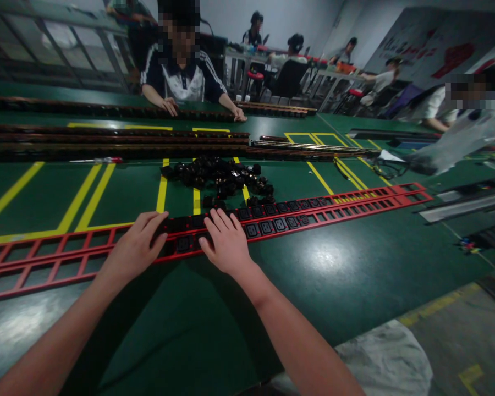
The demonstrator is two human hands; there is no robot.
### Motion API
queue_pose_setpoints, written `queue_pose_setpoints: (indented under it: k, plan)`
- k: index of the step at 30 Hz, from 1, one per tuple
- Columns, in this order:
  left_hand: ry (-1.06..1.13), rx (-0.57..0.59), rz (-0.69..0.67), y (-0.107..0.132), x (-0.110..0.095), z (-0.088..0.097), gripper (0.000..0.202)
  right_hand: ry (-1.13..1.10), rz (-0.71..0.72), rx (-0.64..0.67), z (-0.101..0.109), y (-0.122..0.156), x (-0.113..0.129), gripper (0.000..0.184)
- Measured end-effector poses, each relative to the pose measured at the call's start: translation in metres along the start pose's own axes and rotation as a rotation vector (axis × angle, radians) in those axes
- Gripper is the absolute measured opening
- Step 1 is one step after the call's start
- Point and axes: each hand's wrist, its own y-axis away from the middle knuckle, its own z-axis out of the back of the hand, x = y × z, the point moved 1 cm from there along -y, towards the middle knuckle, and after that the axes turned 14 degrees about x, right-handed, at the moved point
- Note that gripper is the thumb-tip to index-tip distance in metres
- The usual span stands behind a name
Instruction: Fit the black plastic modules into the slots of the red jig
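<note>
Lying diagonally across the near side of the green tabletop, a long red ladder-like frame with two rows of slots is running from far left edge to right. Square black sockets are filling some middle slots; slots toward both ends are showing bare. Left hand is resting over the frame left of centre, fingers curving, thumb apart; cannot tell if it's gripping a piece. Right hand is lying palm down over the sockets just right of it, fingers slightly spread; contact underneath is not showing. Loose pile of small black parts is sitting just beyond. Long dark rails are stretching farther back, red-handled screwdriver lying near them, left. Co-worker in dark-and-white shirt is sitting across, hands at another rail.
</note>
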Motion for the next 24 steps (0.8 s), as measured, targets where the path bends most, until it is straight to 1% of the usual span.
queue_pose_setpoints:
  k: [5,11,24]
  plan:
    - [-0.057,-0.010,-0.030,-0.0009,0.0041,0.0010,0.049,-0.008,0.001,0.005,0.0001,0.0002,-0.0003,0.054]
    - [-0.099,-0.030,-0.043,-0.0007,0.0018,0.0024,0.047,-0.015,0.005,0.009,0.0017,0.0004,0.0000,0.054]
    - [-0.063,0.032,-0.018,-0.0014,0.0043,0.0018,0.050,-0.015,0.006,0.000,0.0010,-0.0003,-0.0002,0.053]
